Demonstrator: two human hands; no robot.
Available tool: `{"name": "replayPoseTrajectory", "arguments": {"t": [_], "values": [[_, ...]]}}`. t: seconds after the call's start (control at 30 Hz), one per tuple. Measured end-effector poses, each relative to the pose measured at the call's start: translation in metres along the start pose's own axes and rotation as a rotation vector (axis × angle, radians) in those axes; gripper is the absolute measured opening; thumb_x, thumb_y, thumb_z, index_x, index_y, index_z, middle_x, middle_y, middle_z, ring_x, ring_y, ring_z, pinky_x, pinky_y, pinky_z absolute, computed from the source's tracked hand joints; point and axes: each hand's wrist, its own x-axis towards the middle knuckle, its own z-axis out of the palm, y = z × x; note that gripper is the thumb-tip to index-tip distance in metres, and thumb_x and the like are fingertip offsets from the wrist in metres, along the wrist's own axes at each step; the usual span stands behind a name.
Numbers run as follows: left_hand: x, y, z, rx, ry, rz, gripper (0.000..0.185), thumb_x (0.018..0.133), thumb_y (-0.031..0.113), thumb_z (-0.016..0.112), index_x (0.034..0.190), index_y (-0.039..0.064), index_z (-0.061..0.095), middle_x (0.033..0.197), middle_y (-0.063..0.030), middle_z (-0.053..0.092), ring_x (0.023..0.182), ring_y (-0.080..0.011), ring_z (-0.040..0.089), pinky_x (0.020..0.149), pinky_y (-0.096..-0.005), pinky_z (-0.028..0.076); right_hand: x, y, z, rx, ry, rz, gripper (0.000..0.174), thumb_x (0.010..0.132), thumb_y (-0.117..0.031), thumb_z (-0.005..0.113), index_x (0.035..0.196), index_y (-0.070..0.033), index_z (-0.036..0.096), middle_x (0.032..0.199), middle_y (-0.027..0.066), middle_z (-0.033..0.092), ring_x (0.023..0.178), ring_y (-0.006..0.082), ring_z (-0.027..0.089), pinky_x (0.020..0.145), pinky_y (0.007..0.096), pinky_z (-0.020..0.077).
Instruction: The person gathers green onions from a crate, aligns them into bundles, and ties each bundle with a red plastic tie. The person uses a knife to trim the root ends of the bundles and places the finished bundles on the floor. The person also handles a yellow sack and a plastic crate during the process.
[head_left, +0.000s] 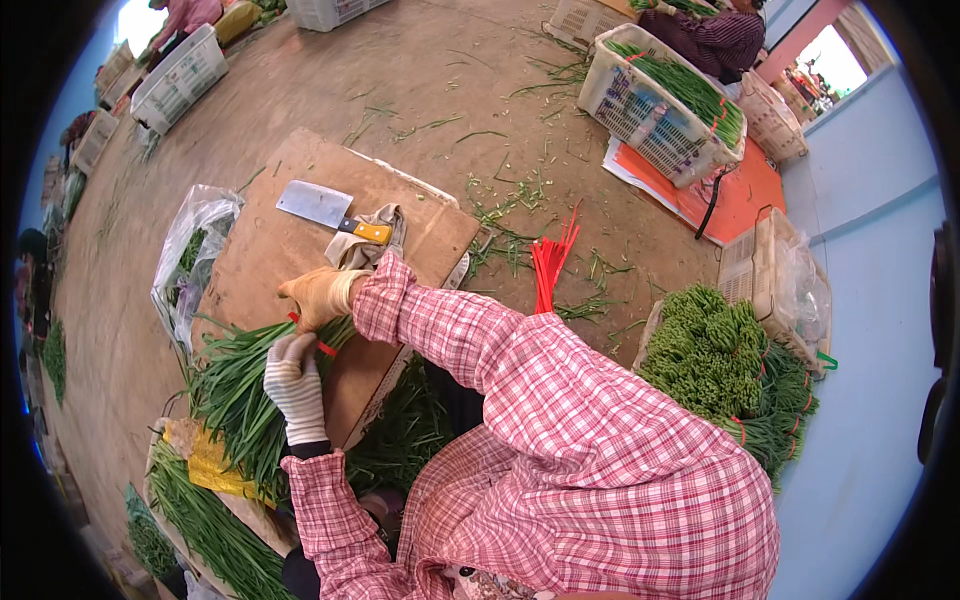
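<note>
A bunch of garlic chives (240, 382) lies across the near left part of a brown work board (262, 232), its leaves hanging over the edge. Around the bunch runs a red tie (327, 349). My left hand (294, 382), in a white striped glove, grips the bunch beside the tie. Over the bunch, my right hand (322, 296) in an orange-tan glove pinches the tie, its fingertips close to my left fingers. Part of the bunch is hidden beneath the hands. Farther up the board, a cleaver (319, 204) with a yellow-and-black handle rests partly on a crumpled cloth (352, 249).
Red ties (553, 262) fan out right of the board. A clear plastic bag (191, 262) stands at its left. Loose chives (210, 517) lie lower left. Tied bunches (705, 360) are stacked at right, near a plastic crate (652, 112). A person (705, 37) sits behind that crate.
</note>
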Motion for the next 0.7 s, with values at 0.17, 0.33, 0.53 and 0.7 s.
{"name": "replayPoseTrajectory", "arguments": {"t": [0.17, 0.33, 0.53, 0.7], "values": [[-0.009, -0.008, 0.009, 0.053, -0.027, -0.003, 0.018, 0.079, 0.003, 0.076, 0.094, 0.012, 0.071, 0.093, -0.0080, 0.067, 0.085, -0.0306, 0.065, 0.075, -0.0404, 0.053, -0.009, -0.002, -0.003, 0.021, 0.012, 0.032, 0.081, 0.067, -0.044, 0.084, 0.135, -0.007, 0.059, 0.115, 0.0140, 0.073, 0.111, 0.0323, 0.068, 0.096, 0.0408, 0.0508], [-0.014, -0.013, 0.012, 0.104, -0.009, 0.029, 0.017, 0.081, 0.004, 0.074, 0.096, 0.012, 0.070, 0.097, -0.0087, 0.068, 0.089, -0.0321, 0.065, 0.077, -0.0426, 0.054, -0.016, -0.005, 0.006, -0.144, 0.331, -0.133, 0.029, 0.064, -0.044, 0.078, 0.084, -0.024, 0.081, 0.086, 0.0003, 0.076, 0.091, 0.0258, 0.071, 0.081, 0.0419, 0.0494], [-0.012, -0.018, 0.013, 0.090, -0.046, -0.037, 0.019, 0.081, 0.001, 0.073, 0.099, 0.006, 0.069, 0.105, -0.0119, 0.067, 0.097, -0.0322, 0.065, 0.085, -0.0409, 0.054, 0.006, -0.022, 0.025, -0.319, 0.276, 0.080, 0.023, 0.071, -0.041, 0.075, 0.085, -0.023, 0.081, 0.085, 0.0026, 0.076, 0.088, 0.0246, 0.071, 0.082, 0.0425, 0.0464], [-0.001, -0.020, 0.010, -0.215, -0.072, -0.151, 0.018, 0.084, -0.005, 0.068, 0.100, 0.002, 0.067, 0.109, -0.0120, 0.064, 0.099, -0.0289, 0.062, 0.088, -0.0376, 0.052, 0.015, -0.007, 0.040, -0.024, 0.363, 0.228, 0.026, 0.073, -0.040, 0.075, 0.087, -0.019, 0.081, 0.089, 0.0053, 0.077, 0.092, 0.0254, 0.073, 0.084, 0.0401, 0.0492]]}}
